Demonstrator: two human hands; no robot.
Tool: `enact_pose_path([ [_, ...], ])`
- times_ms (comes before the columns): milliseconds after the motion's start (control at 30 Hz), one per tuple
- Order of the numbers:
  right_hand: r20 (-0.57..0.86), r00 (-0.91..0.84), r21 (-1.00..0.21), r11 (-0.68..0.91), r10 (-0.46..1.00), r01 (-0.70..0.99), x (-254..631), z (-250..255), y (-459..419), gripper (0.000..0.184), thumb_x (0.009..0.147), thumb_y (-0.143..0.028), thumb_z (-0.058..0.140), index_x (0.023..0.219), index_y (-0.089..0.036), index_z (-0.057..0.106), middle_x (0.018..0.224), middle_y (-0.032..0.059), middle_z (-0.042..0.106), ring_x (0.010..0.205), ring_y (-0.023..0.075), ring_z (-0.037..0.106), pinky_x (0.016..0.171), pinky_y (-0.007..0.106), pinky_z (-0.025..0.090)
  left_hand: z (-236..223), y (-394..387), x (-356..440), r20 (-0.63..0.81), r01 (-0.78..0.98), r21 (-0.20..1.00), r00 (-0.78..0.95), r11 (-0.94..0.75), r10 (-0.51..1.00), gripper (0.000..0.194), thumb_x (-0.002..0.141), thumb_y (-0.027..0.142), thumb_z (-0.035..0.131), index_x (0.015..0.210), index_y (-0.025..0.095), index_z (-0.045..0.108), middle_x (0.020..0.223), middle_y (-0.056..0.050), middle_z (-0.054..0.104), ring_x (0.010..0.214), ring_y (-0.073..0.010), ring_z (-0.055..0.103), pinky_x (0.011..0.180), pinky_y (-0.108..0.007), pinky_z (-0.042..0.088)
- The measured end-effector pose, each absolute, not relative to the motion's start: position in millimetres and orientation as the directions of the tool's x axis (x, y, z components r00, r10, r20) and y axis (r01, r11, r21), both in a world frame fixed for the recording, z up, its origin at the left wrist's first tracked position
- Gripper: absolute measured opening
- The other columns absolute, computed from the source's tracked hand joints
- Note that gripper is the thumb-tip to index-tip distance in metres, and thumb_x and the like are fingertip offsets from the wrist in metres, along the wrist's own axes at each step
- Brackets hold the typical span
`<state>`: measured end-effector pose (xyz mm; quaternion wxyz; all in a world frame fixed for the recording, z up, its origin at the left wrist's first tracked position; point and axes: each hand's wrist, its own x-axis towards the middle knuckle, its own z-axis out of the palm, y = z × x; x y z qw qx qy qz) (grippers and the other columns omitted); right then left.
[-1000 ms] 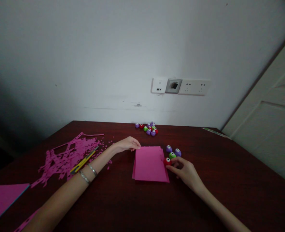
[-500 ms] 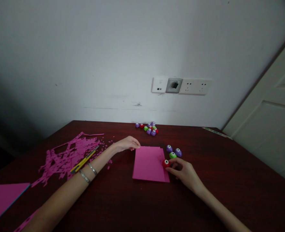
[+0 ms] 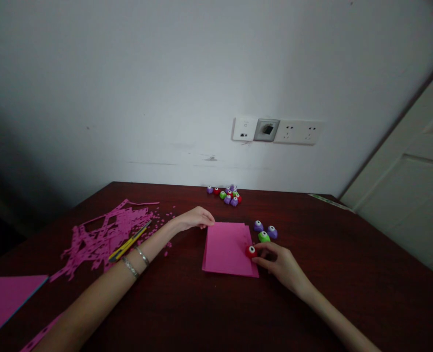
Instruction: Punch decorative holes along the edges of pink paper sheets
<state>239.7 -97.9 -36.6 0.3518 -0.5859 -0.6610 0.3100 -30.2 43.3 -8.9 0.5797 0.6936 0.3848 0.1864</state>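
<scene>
Two layers of pink paper [image 3: 225, 249], slightly out of line, lie on the dark wooden table. My left hand [image 3: 196, 217], with silver bangles at the wrist, pinches the far left corner of the paper. My right hand [image 3: 280, 261] is closed on a small red craft punch [image 3: 250, 252] with a round white-and-black top, at the paper's right edge. Whether the paper sits inside the punch's slot I cannot tell. Just beyond the right hand are a green punch [image 3: 263, 237] and two purple punches, one of them a purple punch [image 3: 258, 226].
Punched pink paper strips [image 3: 109, 234] and tiny cut-outs cover the left side, with a yellow cutter knife [image 3: 130, 242] on them. A pink sheet stack [image 3: 11, 298] lies near left. Several more punches [image 3: 229, 195] cluster by the wall, below wall sockets [image 3: 293, 132].
The red punch in my right hand has shifted slightly left onto the paper's edge. My left hand still pinches the corner.
</scene>
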Motion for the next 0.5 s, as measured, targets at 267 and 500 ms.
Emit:
enact_pose_path([
  [267, 0.147, -0.14, -0.767, 0.202, 0.979, 0.609, 241, -34, -97, 0.024, 0.07, -0.037, 0.065, 0.089, -0.024, 0.069, 0.083, 0.0025, 0.064, 0.069, 0.0163, 0.055, 0.062, 0.027, 0.044, -13, 41, -25, -0.197, 0.406, 0.908, 0.631, -0.103, 0.75, 0.02, 0.065, 0.027, 0.065, 0.076, 0.011, 0.065, 0.055, 0.001, 0.055, 0.05, -0.0081, 0.045, 0.051, -0.022, 0.036],
  [500, 0.126, -0.178, -0.746, 0.211, 0.976, 0.632, 243, -33, -97, 0.024, 0.07, -0.035, 0.066, 0.09, -0.023, 0.069, 0.085, 0.0038, 0.062, 0.071, 0.0163, 0.053, 0.065, 0.028, 0.043, 0, 10, -7, 0.12, 0.69, 0.422, 0.601, -0.588, 0.79, 0.024, 0.074, 0.024, 0.055, 0.093, 0.012, 0.062, 0.096, -0.014, 0.062, 0.093, -0.0251, 0.055, 0.08, -0.036, 0.04],
])
